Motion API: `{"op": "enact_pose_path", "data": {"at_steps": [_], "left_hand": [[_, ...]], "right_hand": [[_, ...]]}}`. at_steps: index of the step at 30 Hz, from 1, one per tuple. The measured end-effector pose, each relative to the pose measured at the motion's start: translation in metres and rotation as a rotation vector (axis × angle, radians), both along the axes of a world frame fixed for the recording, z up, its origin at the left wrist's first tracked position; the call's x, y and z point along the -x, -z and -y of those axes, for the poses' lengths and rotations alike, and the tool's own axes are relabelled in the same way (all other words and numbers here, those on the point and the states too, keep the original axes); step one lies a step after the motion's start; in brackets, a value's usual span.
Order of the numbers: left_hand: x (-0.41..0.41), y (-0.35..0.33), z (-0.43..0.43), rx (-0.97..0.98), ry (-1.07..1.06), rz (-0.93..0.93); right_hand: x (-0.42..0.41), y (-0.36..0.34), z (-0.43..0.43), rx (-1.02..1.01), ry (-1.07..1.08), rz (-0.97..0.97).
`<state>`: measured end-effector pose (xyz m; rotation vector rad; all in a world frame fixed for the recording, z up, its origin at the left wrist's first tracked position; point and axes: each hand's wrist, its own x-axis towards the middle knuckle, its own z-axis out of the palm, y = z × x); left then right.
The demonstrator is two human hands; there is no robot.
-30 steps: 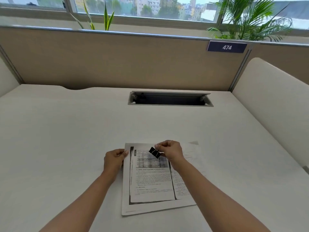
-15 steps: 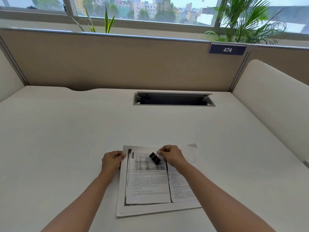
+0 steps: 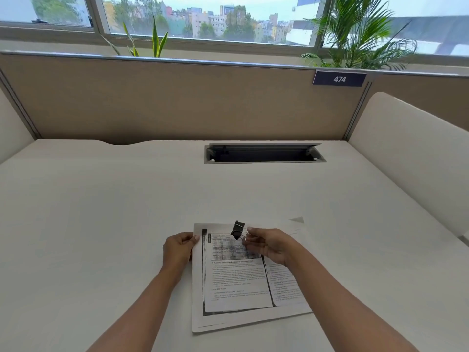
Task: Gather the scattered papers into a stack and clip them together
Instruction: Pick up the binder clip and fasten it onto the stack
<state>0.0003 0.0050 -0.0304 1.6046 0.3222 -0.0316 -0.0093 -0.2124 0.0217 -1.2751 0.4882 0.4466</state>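
A stack of printed papers lies flat on the white desk in front of me, its edges roughly squared. My left hand rests on the stack's upper left edge, fingers curled onto the paper. My right hand hovers over the stack's top edge and pinches the wire handles of a black binder clip. The clip hangs just above the top margin of the papers, apart from them. A corner of a lower sheet sticks out at the upper right.
An open cable slot is set into the desk at the back. A tan partition with a "474" label closes the far side. White side panels flank the desk. Plants stand behind the partition.
My right hand has lifted the binder clip slightly and moved it toward the top edge of the stack. The left hand stays on the left edge.
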Motion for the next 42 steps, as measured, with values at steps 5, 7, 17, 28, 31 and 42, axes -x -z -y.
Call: {"op": "enact_pose_path", "data": {"at_steps": [5, 7, 17, 28, 31, 42], "left_hand": [[-0.001, 0.003, -0.001, 0.027, -0.003, 0.007], [-0.002, 0.004, -0.002, 0.041, 0.005, 0.007], [-0.002, 0.007, -0.003, 0.034, 0.007, 0.057], [0.002, 0.002, -0.001, 0.049, -0.019, 0.041], [0.002, 0.0, 0.0, 0.051, -0.017, 0.041], [0.001, 0.001, -0.002, 0.034, 0.0, 0.04]], "right_hand": [[0.005, -0.004, 0.001, -0.086, 0.069, -0.034], [0.007, -0.002, 0.003, -0.064, 0.084, -0.04], [0.012, 0.003, 0.005, -0.193, 0.229, 0.037], [0.013, 0.01, 0.011, -0.182, 0.246, 0.069], [0.012, 0.01, 0.012, -0.201, 0.263, 0.08], [0.013, 0.01, 0.009, -0.276, 0.194, 0.069]]}}
